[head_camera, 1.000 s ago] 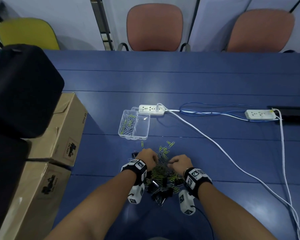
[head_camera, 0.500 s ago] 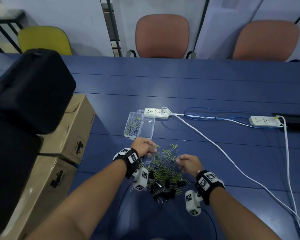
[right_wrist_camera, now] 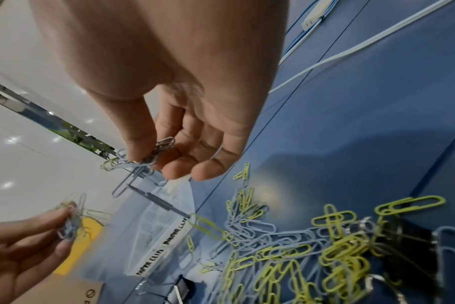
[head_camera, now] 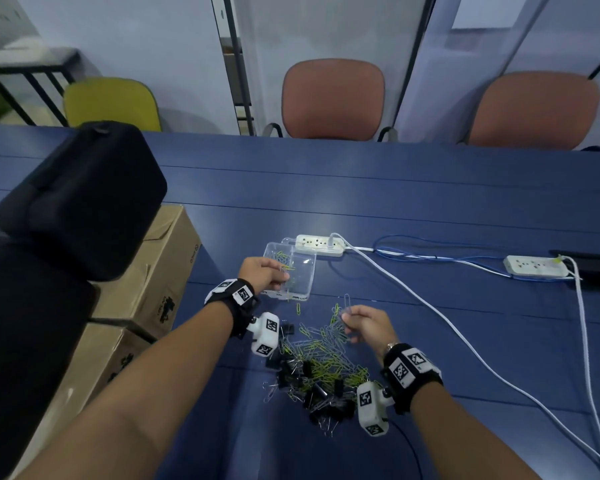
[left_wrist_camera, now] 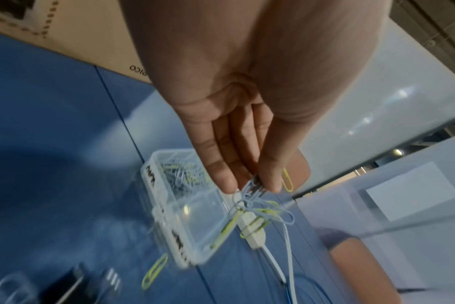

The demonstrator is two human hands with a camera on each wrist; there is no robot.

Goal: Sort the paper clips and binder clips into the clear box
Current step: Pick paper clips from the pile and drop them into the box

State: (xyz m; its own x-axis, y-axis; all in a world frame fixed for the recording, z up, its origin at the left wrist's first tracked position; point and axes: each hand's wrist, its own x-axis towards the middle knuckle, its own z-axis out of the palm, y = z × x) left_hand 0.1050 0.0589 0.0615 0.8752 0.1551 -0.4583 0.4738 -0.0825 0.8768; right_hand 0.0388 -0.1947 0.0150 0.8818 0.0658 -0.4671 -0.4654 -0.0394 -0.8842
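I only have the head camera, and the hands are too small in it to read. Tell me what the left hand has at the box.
Observer: The left hand pinches a tangle of grey-blue and yellow-green paper clips at its fingertips, above the clear box.
Operator: Read me the box labels.
Observer: In the right wrist view, one wall carries two handwritten labels. One reads PAPER CLIPS. The one beside it is blurred but looks like BINDER CLIPS.
Operator: Now report the right hand.
Observer: The right hand pinches its own bunch between thumb and fingers, above the pile. The bunch is mostly grey-blue, with one yellow-green clip.
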